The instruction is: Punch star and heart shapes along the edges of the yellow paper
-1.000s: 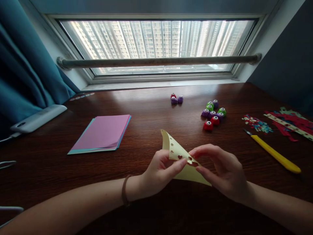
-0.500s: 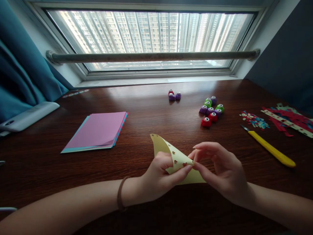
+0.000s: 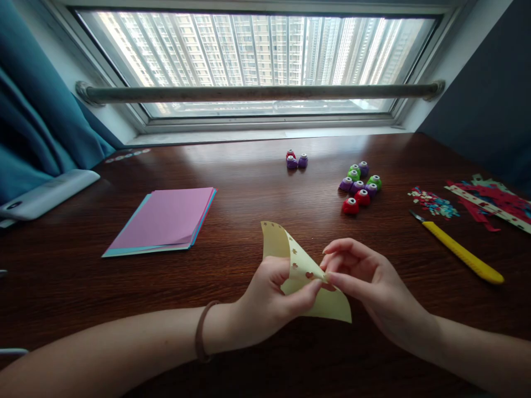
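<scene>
pale yellow paper, one sheet, curled over on itself, held between both hands above the dark wooden table, at the near middle.

left hand pinches it: thumb on the outer face, fingers tucked inside the curl. right hand has thumb and a fingertip closed at the punched edge, other fingers bent behind (exact contact there partly hidden).

weak spot, as i judge it: the row of cutouts, a heart-shaped hole among them, lying right by the thumbs. little paper is left between hole and rim; a hard tug from the right fingertips could tear through. squeezing the curl tighter could set a crease. a loosened left pinch might let the sheet spring open.

farther off: yellow-handled knife, blade bare, to the right. a careless sweep of the right arm could knock it, or scatter the punched bits near its tip.
</scene>
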A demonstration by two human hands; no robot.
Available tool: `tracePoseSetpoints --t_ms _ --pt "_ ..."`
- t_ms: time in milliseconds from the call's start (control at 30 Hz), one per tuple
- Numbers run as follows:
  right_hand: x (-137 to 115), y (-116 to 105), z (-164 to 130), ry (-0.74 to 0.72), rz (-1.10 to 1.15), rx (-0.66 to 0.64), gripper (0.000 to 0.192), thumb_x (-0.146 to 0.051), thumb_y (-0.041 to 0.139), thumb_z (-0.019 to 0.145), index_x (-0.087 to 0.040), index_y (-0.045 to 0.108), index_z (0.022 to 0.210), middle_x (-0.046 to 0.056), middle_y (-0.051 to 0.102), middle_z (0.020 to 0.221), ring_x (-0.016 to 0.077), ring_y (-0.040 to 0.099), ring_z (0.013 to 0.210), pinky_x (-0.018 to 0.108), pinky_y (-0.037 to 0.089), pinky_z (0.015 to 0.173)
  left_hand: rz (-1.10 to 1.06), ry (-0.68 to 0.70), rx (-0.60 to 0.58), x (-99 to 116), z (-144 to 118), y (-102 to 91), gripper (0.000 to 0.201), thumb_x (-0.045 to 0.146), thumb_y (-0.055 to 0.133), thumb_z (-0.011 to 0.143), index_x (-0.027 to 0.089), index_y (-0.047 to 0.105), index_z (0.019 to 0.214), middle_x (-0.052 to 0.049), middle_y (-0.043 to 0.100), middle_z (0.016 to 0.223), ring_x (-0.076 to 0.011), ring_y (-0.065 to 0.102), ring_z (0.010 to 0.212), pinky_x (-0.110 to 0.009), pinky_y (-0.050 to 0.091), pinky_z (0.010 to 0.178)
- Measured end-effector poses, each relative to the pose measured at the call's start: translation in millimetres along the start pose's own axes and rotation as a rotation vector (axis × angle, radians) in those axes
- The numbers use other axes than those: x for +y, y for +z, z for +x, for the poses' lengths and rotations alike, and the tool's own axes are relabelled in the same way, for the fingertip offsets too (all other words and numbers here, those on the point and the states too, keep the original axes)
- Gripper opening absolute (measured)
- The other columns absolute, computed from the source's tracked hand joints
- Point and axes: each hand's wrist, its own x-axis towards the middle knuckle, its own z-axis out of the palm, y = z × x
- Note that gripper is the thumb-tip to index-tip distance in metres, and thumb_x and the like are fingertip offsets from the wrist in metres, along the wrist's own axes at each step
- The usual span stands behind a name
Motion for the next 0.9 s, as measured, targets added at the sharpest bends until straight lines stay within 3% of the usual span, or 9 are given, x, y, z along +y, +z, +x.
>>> tracePoseSetpoints --t_ms 200,367,900 --pt "-0.9 1.6 -1.2 0.051 0.047 -0.016 0.025 -0.018 0.07 0.074 -0.021 0.058 0.096 -0.002 0.06 0.074 0.0069 0.056 0.07 0.017 0.045 0.066 -0.217 -0.157 -0.025 5.0 -4.3 2.9 0.01 0.024 0.057 0.081 0.016 0.064 0.08 0.0 0.062 0.076 -0.0076 0.053 0.067 -0.017 0.042 0.065" --pt "-1.4 3.0 -2.2 0.086 0.091 -0.029 0.023 -0.018 0.07 0.075 -0.02 0.058 0.094 -0.003 0.06 0.074 0.006 0.057 0.069 0.016 0.046 0.066 -0.311 -0.24 -0.045 7.9 -4.9 2.8 0.014 0.027 0.058 0.08 0.015 0.065 0.079 -0.001 0.063 0.077 -0.0089 0.056 0.07 -0.018 0.044 0.066" --pt "0.2 3.7 0.2 0.153 0.168 -0.029 0.02 -0.017 0.07 0.075 -0.018 0.059 0.092 -0.003 0.06 0.073 0.0056 0.056 0.069 0.015 0.045 0.066 -0.415 -0.239 -0.049 8.7 -3.7 3.3 0.013 0.02 0.057 0.08 0.018 0.069 0.077 0.0 0.062 0.073 -0.0076 0.054 0.067 -0.017 0.043 0.064"
